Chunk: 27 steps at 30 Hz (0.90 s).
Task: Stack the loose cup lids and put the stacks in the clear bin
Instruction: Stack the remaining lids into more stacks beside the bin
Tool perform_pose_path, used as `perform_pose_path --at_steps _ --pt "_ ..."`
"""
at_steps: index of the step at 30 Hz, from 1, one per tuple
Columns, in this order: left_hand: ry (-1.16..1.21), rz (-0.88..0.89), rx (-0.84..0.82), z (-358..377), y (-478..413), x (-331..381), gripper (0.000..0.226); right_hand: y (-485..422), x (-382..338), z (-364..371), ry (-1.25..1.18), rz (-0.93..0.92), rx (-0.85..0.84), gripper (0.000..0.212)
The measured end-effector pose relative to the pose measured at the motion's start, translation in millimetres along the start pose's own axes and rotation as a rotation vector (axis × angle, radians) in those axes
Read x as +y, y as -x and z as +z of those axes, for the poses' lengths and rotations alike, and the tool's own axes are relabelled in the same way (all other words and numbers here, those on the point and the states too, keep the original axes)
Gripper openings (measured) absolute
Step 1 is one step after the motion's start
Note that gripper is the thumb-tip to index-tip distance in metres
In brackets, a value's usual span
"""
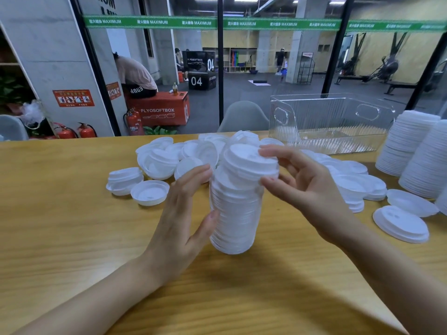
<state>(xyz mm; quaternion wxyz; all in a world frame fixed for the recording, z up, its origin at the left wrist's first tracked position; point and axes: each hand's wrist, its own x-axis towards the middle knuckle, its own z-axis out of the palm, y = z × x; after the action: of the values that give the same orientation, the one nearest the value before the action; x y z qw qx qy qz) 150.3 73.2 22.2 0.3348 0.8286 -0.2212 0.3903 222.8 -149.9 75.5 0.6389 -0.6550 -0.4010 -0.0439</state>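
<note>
Wood-grain bench (60, 226) fills the whole lower view, and everything sits on it. At the far edge, right of centre, stands the clear bin (326, 122), ribbed walls, oval handle cut-outs at each end. Just beside it on the right rise the tall white stacks (416, 151), leaning close together. In front of the bin and running off to the left, the loose lids (169, 158) lie in a jumbled heap, some domed side up, some flipped over.

Dead centre now: the held stack (235, 213), a white column tilted a little to the left, near the front of that heap; whether its foot touches the bench, hard to tell. The left hand (183, 221) wraps it from the left, thumb across the lower front, fingers curled onto the upper side. The right hand (304, 187) comes in from the right, fingertips on the top lid (249, 160) and thumb under its rim, pinching it. That lid sits askew on the column.

Out left an upturned lid (150, 192) lies alone; out right, a flat lid (400, 227) lies rim down
</note>
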Motion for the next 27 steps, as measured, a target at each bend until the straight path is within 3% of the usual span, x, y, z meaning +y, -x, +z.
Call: perform_pose_path --at_steps 8,18,27 --pt "0.173 -0.264 -0.012 -3.9 -5.5 8.9 0.063 -1.5 4.4 5.4 0.115 0.029 -0.107 0.041" --pt "0.320 -0.419 -0.132 -8.2 -24.5 20.4 0.084 -9.6 -10.8 -1.6 0.250 0.098 -0.192 0.045" --pt "0.320 -0.458 -0.105 -6.4 -27.1 27.5 0.072 -11.5 -10.9 6.0 0.261 0.101 -0.172 0.039"
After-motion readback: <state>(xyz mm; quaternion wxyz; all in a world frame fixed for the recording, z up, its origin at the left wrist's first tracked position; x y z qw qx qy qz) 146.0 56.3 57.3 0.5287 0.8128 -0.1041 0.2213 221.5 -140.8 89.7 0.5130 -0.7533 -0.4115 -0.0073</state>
